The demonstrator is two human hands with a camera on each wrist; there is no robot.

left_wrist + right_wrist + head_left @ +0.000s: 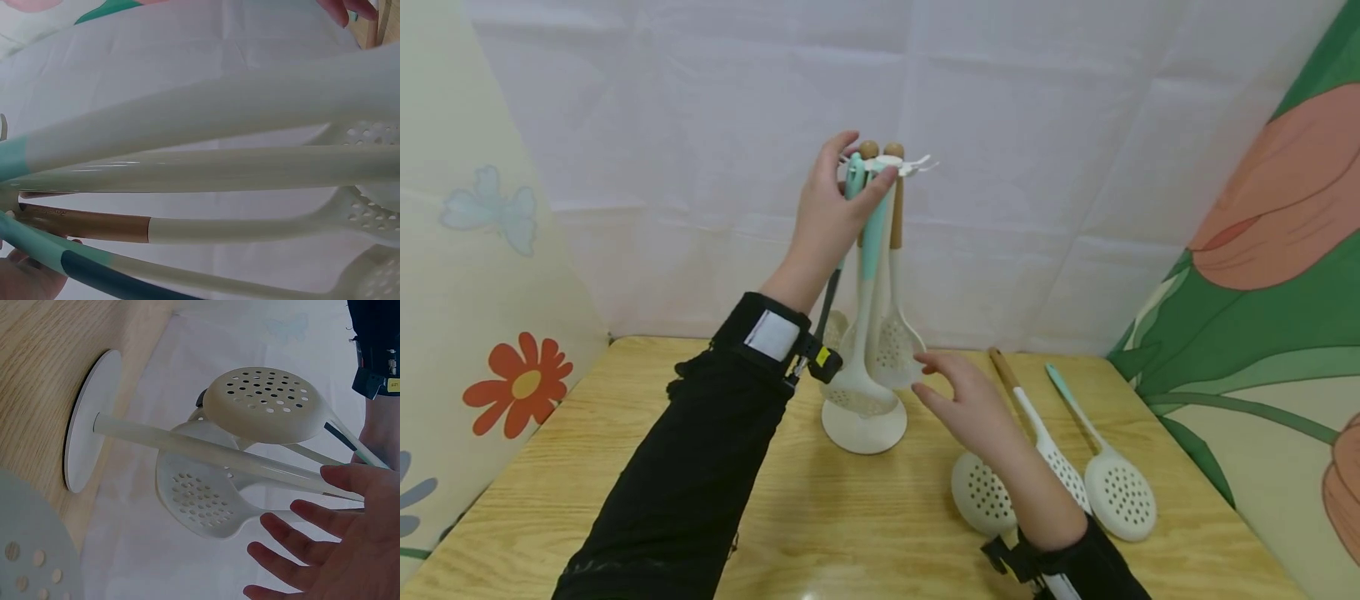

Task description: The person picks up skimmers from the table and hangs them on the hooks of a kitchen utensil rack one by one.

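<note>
Two spoons (1078, 467) left flat beside the stand (863, 429), a few hung up already, left hand (831, 212) pinching a green-handled spoon (867, 250) at the stand's top, right hand (970, 400) open wide near it.

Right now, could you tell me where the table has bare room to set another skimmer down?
Bare wood lies at the table's front left, beside the left sleeve, and in front of the rack base. The right side is crowded: two skimmers lie there, with the right hand over the wooden-handled skimmer.
</note>
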